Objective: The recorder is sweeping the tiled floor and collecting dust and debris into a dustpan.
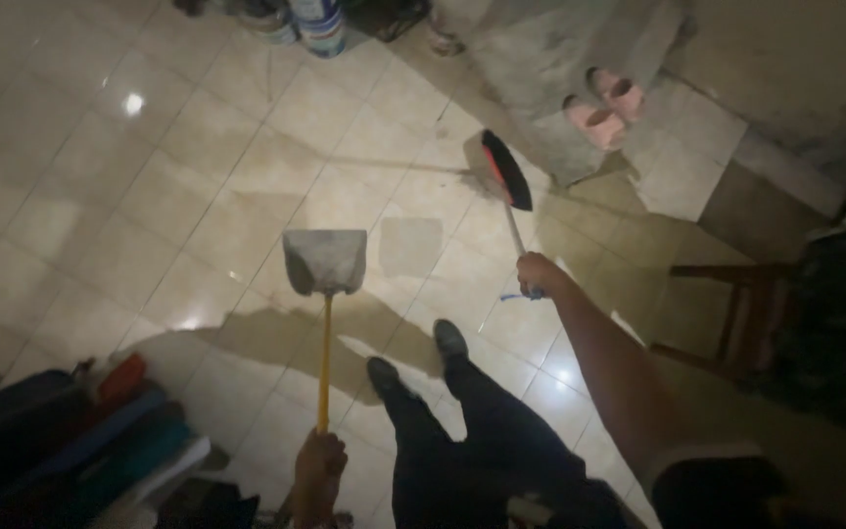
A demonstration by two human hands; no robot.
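My left hand (318,468) grips the bottom end of a yellow handle; at its far end a grey dustpan (324,261) rests on the tiled floor (149,225). Stretched forward, my right hand (538,273) is closed around the thin handle of a broom whose black and red head (507,168) touches the floor beyond it. The broom head sits to the right of the dustpan, apart from it. My legs and dark shoes (450,339) stand between the two tools.
A pair of pink slippers (604,106) lies on a grey mat at the top right. Paint cans (320,22) stand at the far edge. A wooden chair (736,313) is on the right. Rolled fabrics (80,441) are piled at the lower left.
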